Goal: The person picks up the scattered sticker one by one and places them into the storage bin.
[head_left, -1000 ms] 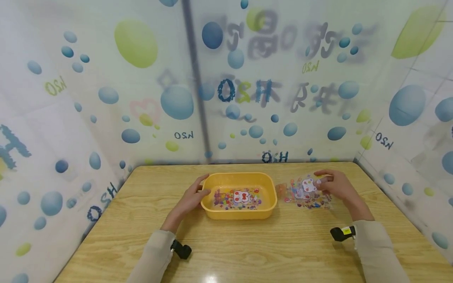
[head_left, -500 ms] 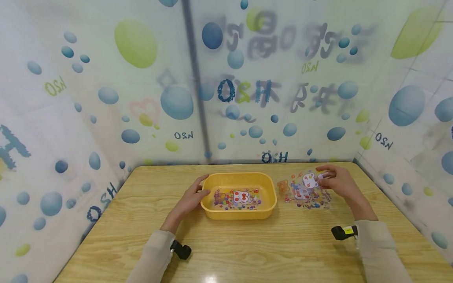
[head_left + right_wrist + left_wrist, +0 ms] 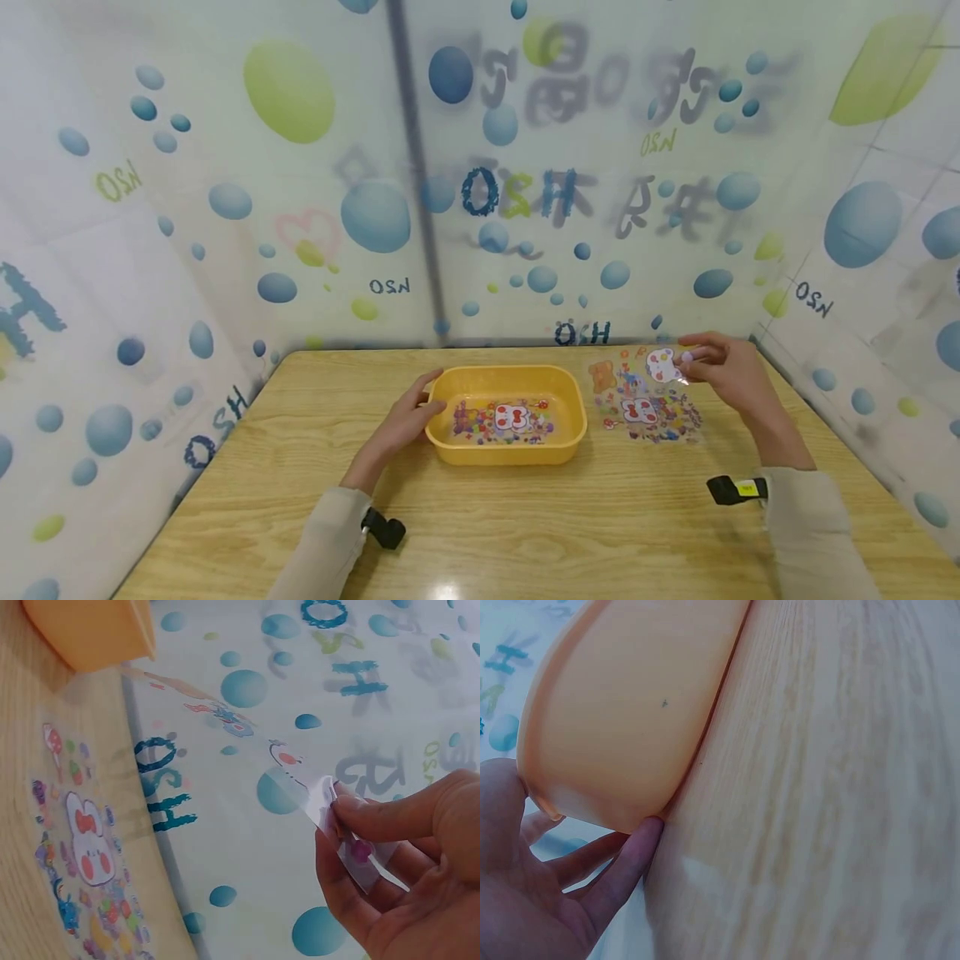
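Clear printed sheet [image 3: 633, 375]: up off the tabletop [image 3: 525, 533], right of the basin and toward the far edge. Right hand [image 3: 727, 371] has it pinched between thumb and fingers at its right end; film is creased and bunched at the pinch, with a purple spot there in the right wrist view. From the grip it runs out toward the basin side, seen nearly edge-on by that camera. Printed on it: brown bear at the left, white animal face by the fingertips, small coloured figures between.

Second clear sheet [image 3: 663, 421]: flat on the tabletop just right of the basin, nearer the person than the held one. White rabbit with red bow, dense small coloured prints around it.

Yellow basin [image 3: 507, 455]: upright on the tabletop, left of both sheets. Similar print [image 3: 512, 417] on its floor, again a white face with red bow; can't tell if it's a loose sheet or part of the basin. Left hand [image 3: 407, 412] grips the basin's left end, thumb and fingers both against it.

Outward: beige sleeves on both arms, left sleeve [image 3: 326, 525], right sleeve [image 3: 810, 521]. Black device at each wrist, right one with a yellow label [image 3: 747, 488]. Behind the tabletop, pale backdrop [image 3: 637, 321] with blue and green ovals and H2O lettering.
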Available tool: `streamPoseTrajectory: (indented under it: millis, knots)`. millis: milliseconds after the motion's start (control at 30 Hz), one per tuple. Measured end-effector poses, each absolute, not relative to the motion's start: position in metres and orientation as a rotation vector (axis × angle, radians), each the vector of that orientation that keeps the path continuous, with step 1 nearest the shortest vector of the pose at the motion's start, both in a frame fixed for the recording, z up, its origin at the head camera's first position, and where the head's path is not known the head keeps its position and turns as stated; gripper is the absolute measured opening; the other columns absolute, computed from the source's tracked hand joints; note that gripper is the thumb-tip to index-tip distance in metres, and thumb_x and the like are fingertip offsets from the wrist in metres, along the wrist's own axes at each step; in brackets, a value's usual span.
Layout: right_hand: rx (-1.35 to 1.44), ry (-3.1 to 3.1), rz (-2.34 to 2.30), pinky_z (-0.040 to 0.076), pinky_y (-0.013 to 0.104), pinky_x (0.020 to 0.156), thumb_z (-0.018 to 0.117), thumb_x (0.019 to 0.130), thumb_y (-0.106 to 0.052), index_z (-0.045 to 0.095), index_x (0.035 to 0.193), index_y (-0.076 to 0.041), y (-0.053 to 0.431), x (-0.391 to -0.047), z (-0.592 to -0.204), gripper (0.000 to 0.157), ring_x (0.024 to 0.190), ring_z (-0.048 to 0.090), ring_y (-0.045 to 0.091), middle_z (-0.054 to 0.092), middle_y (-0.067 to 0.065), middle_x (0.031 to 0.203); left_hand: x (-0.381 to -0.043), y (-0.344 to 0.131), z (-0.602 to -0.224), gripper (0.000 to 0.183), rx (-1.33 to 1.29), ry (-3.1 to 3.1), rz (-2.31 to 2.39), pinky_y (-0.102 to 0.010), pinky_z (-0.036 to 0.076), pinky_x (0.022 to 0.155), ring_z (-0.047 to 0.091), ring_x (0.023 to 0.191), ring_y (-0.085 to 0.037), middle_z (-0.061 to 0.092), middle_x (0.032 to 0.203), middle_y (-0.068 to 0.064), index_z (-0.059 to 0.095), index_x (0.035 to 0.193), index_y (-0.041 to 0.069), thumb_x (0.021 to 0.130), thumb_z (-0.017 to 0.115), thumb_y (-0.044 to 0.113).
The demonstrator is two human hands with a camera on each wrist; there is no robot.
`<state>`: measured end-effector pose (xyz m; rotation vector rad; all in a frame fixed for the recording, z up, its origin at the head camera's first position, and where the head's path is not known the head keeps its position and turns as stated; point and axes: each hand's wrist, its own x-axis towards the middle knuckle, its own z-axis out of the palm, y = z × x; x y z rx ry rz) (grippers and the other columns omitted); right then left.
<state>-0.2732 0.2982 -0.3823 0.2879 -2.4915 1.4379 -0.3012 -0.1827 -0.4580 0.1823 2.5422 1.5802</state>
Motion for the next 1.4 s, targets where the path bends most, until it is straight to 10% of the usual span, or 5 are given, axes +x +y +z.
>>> streamPoseTrajectory:
  millis: [1400]
  knots:
    - [0.37, -2.22, 1.36, 0.053, 0.013, 0.071, 0.068, 0.088, -0.008, 0.065, 0.119, -0.006, 0.258, -0.242, -0.339, 0.031, 0.077, 0.069, 0.0, 0.073, -0.017, 0.085, -0.304, -0.185, -0.468, 0.054, 0.203, 2.601, 1.565, -0.033, 0.055, 0.074, 0.057, 0.106, -0.028, 0.053, 0.13, -0.016, 0.033, 0.147, 0.037, 0.097, 0.054, 0.029]
